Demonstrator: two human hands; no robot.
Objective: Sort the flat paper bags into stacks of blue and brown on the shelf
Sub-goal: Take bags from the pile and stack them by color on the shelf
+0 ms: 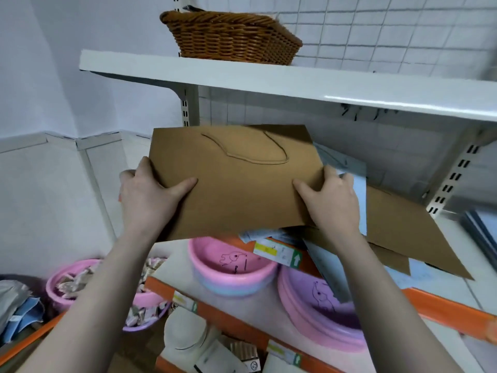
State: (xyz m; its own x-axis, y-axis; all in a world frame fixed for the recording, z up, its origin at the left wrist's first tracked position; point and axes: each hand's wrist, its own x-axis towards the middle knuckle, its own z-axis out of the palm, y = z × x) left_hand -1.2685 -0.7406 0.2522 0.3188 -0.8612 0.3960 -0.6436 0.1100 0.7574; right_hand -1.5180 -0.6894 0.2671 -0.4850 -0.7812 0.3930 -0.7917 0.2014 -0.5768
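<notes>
I hold a flat brown paper bag [236, 181] with a brown cord handle in front of the middle shelf. My left hand [145, 195] grips its left edge, thumb on top. My right hand [333, 197] grips its right edge the same way. Beneath and to the right lies a loose pile on the shelf: light blue bags [352, 170] and another brown bag [403, 232] that sticks out over the shelf's front edge. Part of the pile is hidden by the bag I hold.
A wicker basket [231, 36] sits on the upper white shelf [269, 79]. Below are pink and purple basins [231, 267] on an orange-edged shelf [443, 308]. A dark grey stack [481, 232] lies at far right. A bracket upright [451, 176] stands right.
</notes>
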